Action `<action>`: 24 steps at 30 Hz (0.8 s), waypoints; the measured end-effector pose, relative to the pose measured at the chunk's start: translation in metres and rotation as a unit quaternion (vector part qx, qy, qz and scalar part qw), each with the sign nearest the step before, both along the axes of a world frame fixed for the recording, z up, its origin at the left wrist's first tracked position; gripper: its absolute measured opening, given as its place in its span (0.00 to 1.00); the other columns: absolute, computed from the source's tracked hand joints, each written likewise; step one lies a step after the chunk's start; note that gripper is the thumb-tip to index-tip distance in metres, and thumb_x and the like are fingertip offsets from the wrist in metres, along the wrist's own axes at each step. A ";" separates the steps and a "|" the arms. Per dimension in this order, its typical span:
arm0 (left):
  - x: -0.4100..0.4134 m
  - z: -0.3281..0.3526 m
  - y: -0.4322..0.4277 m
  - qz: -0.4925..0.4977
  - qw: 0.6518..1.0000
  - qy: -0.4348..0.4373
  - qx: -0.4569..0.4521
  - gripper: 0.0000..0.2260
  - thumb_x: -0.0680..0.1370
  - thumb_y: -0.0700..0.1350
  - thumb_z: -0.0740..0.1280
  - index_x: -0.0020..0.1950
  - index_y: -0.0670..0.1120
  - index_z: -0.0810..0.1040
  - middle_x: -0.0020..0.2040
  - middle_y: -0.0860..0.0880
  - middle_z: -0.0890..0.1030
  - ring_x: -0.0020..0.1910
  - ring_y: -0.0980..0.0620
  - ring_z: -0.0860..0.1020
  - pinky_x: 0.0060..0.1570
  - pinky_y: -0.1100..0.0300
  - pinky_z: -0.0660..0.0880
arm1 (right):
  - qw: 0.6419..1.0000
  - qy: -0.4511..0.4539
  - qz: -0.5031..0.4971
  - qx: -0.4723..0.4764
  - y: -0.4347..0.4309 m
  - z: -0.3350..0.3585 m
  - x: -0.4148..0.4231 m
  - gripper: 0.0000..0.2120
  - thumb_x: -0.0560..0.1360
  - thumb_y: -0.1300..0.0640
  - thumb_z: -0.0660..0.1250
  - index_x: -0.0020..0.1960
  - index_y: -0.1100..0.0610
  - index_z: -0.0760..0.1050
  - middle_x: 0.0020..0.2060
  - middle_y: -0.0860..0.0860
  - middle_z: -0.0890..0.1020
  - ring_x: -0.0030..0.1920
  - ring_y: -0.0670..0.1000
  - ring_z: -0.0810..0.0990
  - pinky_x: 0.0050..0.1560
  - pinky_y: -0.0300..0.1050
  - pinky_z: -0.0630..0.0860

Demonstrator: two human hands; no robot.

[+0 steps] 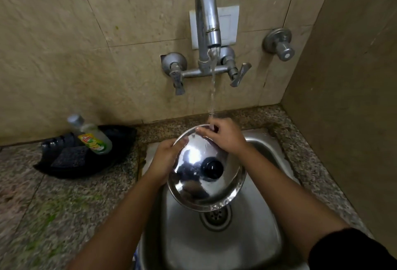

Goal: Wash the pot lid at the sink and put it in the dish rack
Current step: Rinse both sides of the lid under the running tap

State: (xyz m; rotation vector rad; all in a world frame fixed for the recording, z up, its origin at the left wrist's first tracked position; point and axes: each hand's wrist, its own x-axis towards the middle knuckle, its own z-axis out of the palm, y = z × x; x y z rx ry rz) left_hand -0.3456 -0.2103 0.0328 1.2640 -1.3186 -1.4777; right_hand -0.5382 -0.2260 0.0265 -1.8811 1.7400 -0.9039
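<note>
Left hand (pixel 166 158) grips the left rim of the pot lid (pixel 193 186), thumb on top, fingers hidden beneath. Right hand (pixel 225 135) lies partly closed on the lid's far rim, fingers curled over the edge. Lid held tilted above the sink (pixel 257 226), black knob (pixel 211 167) facing up, over the drain (pixel 216 217). Water stream (pixel 212 93) from the tap (pixel 207 22) lands at the right fingers. Dish soap bottle (pixel 92 136) and scrub pad (pixel 69 156) sit in a black tray (pixel 120 141) at the surface's back edge, left of the sink.
</note>
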 end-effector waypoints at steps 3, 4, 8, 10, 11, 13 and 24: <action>0.006 -0.021 0.002 0.097 0.990 0.092 0.035 0.12 0.79 0.47 0.65 0.41 0.43 0.84 0.38 0.46 0.86 0.39 0.48 0.83 0.43 0.56 0.79 | 0.987 -0.015 -0.153 -0.045 0.013 -0.031 -0.011 0.12 0.80 0.47 0.56 0.52 0.52 0.76 0.47 0.52 0.82 0.47 0.55 0.80 0.45 0.48 0.74; 0.005 -0.024 0.003 0.132 0.982 0.127 0.046 0.12 0.79 0.48 0.64 0.43 0.44 0.84 0.39 0.47 0.86 0.40 0.48 0.83 0.44 0.56 0.78 | 0.980 -0.008 -0.194 -0.049 0.022 -0.042 -0.012 0.15 0.81 0.49 0.54 0.59 0.53 0.74 0.55 0.54 0.80 0.54 0.56 0.79 0.51 0.49 0.74; -0.003 -0.034 0.005 0.223 0.944 0.209 0.126 0.13 0.80 0.56 0.59 0.47 0.51 0.79 0.45 0.50 0.83 0.47 0.50 0.80 0.44 0.58 0.75 | 0.979 0.134 -0.142 -0.065 0.070 -0.075 0.021 0.27 0.80 0.48 0.47 0.77 0.54 0.55 0.76 0.55 0.59 0.77 0.55 0.55 0.75 0.53 0.55; -0.008 -0.035 0.004 0.239 0.936 0.209 0.154 0.17 0.79 0.61 0.58 0.48 0.51 0.79 0.50 0.47 0.82 0.49 0.47 0.81 0.51 0.54 0.76 | 0.979 0.186 -0.040 -0.074 0.092 -0.082 0.046 0.27 0.80 0.47 0.50 0.77 0.51 0.52 0.77 0.53 0.56 0.77 0.54 0.51 0.76 0.53 0.53; -0.010 -0.037 0.003 0.233 0.935 0.213 0.164 0.19 0.78 0.63 0.58 0.49 0.50 0.79 0.54 0.44 0.82 0.51 0.44 0.81 0.55 0.50 0.76 | 0.977 0.196 -0.011 -0.085 0.098 -0.084 0.054 0.26 0.80 0.48 0.51 0.77 0.50 0.53 0.77 0.53 0.58 0.77 0.53 0.53 0.75 0.52 0.54; -0.012 -0.038 0.002 0.249 0.933 0.208 0.157 0.19 0.80 0.60 0.56 0.50 0.48 0.79 0.55 0.42 0.82 0.48 0.45 0.83 0.52 0.52 0.78 | 0.977 0.187 0.011 -0.101 0.097 -0.081 0.058 0.24 0.80 0.51 0.54 0.76 0.51 0.57 0.76 0.53 0.61 0.76 0.52 0.56 0.74 0.50 0.57; -0.025 -0.040 0.015 0.246 0.952 0.147 0.108 0.20 0.79 0.56 0.61 0.50 0.41 0.82 0.48 0.41 0.85 0.49 0.46 0.84 0.54 0.53 0.78 | 0.960 0.231 0.112 -0.112 0.064 -0.054 0.064 0.26 0.80 0.50 0.51 0.77 0.55 0.55 0.77 0.50 0.58 0.77 0.47 0.52 0.76 0.44 0.49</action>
